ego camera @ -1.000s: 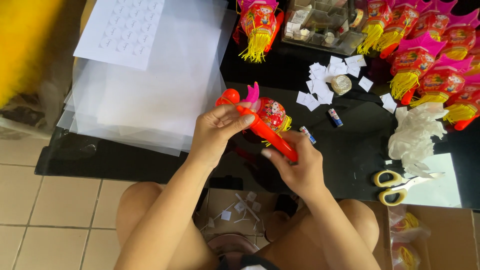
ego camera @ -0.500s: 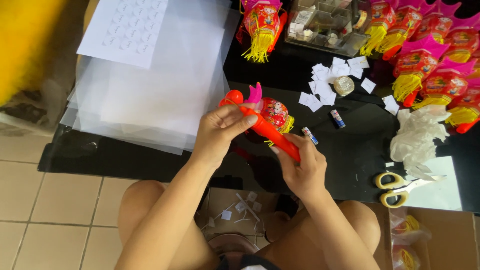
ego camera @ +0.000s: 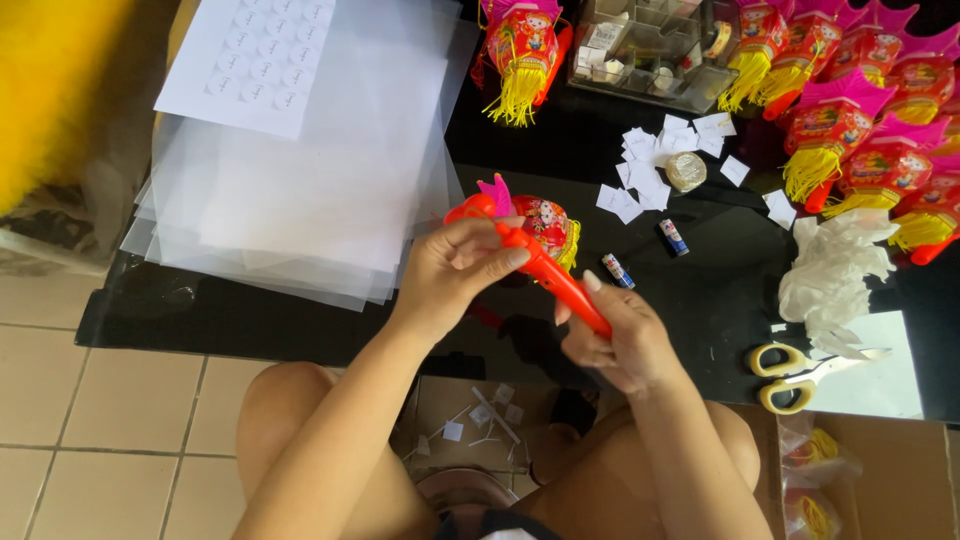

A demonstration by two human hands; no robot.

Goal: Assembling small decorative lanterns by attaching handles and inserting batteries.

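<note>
**Toy lantern on orange handle: handling properties and orientation**

**Head view**

Position. The toy lantern (ego camera: 545, 228) is held above the near edge of the black table (ego camera: 700, 300), roughly at the centre of the picture, over the person's knees. It is clear of the table surface as far as the view shows.

Grip state. The left hand (ego camera: 455, 272) is closed over the upper end of the orange handle (ego camera: 560, 285), thumb lying along the top, just beside the lantern body. The right hand (ego camera: 615, 340) is closed around the lower end of the handle, with 1 fingertip raised against the shaft. Both hands hold the same part; neither is spread wide.

Handling judgement. The item appears to be thin moulded plastic: light, stiff along the handle, and smooth enough to slip under a loose hold. The lantern body, its pink crest and the yellow fringe look fragile; the fringe is soft and would crush or snag. The handle is the sound place to hold, at 2 points as shown, keeping pressure off the printed body.

Orientation. The long axis follows the handle, running diagonally from upper left to lower right in the picture. The lantern end points up-left, away from the person; the free handle end points down-right, toward the right hand.

Surroundings. A stack of translucent sheets (ego camera: 320, 180) lies to the left. Yellow-handled scissors (ego camera: 790, 375) and a small glue stick (ego camera: 618, 271) lie to the right, well apart from both hands. Further finished lanterns (ego camera: 850, 130) line the far edge.
</note>
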